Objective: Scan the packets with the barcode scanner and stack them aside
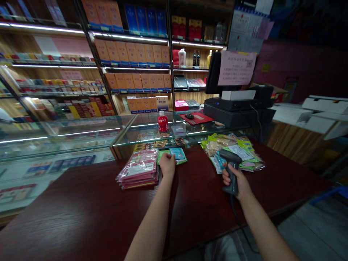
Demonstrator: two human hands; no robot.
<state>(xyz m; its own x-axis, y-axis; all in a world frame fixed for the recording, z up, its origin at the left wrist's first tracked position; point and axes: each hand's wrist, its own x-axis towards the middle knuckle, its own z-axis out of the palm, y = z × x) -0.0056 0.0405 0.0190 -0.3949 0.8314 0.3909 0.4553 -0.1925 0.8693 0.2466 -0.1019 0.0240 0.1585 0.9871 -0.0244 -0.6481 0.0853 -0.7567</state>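
Note:
My right hand (237,180) is wrapped round the handle of a dark barcode scanner (230,156), whose head points left and whose cable drops towards the counter's front edge. Fingers curled, my left hand (167,165) grips a green and blue plastic packet (179,154) lying on the dark wooden counter (190,203). The packet's near edge is hidden under that hand. Just left of it is a stack of pink packets in clear plastic (140,165). Behind the scanner lies a pile of green and clear packets (241,148).
On the glass display case (141,127) stand a red bottle (162,121) with a white cap and a mouse (188,116) on a red mat. A monitor (213,74) and black till unit (239,108) stand behind the pile. Shelves of boxes (130,52) line the back wall.

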